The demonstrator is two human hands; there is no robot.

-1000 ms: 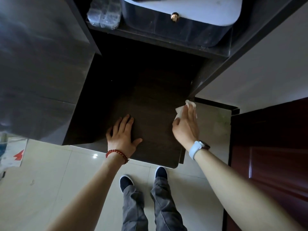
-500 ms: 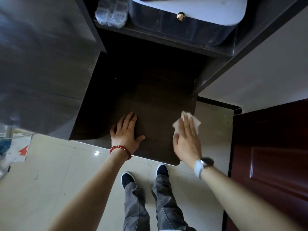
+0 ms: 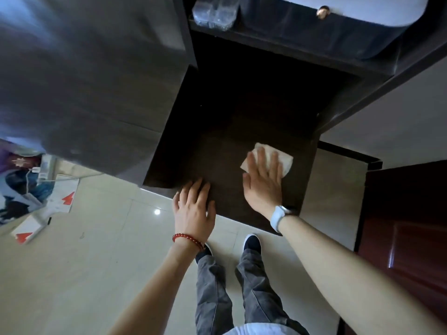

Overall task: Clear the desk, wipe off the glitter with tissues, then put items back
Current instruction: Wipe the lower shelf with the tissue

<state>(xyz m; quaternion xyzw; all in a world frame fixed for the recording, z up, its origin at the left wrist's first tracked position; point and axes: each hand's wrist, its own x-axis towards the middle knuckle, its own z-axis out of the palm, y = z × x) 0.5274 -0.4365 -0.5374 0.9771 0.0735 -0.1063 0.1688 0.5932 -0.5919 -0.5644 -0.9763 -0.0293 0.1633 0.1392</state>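
On desk (image 3: 229, 141), right hand (image 3: 263, 187) flat pressing tissue (image 3: 285, 160), left hand (image 3: 193, 211) open w/ nothing held; imo keep strokes overlapping, steady pressure.

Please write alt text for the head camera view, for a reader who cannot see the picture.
Seen from above, a person's right hand presses a white tissue flat on a dark desk, while the left hand rests open at the desk's near edge. A shelf above holds a clear plastic box; grey trousers and dark shoes stand on pale tiles below.
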